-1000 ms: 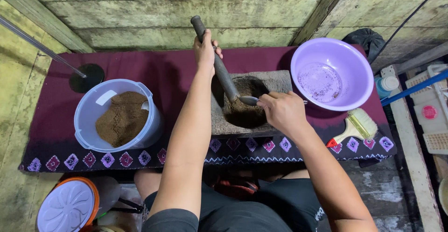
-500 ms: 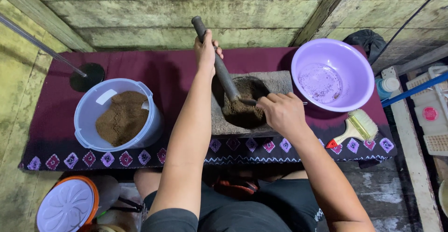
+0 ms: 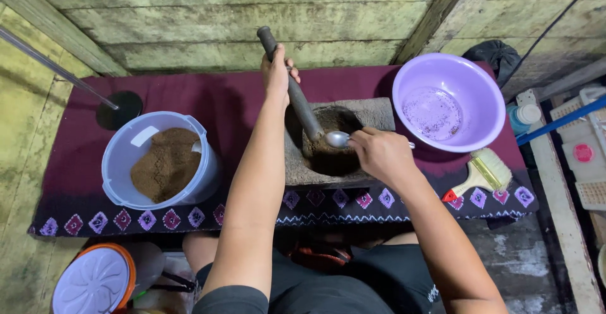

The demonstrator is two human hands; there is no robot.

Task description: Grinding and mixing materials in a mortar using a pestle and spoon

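The left hand (image 3: 278,74) is closed around the upper shaft of the dark pestle (image 3: 291,90), which leans into the stone mortar (image 3: 328,143) at the middle of the table (image 3: 240,109). The right hand (image 3: 382,156) grips a metal spoon (image 3: 339,139), its bowl at the brown powder inside. Keeping the pestle tilted aside leaves the spoon room; scrape along the wall and lift level, since loose powder spills easily.

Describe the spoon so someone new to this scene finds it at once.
On the maroon cloth, find the stone mortar at its centre. The spoon is the shiny metal one in the right hand, bowl inside the hollow beside the dark pestle.
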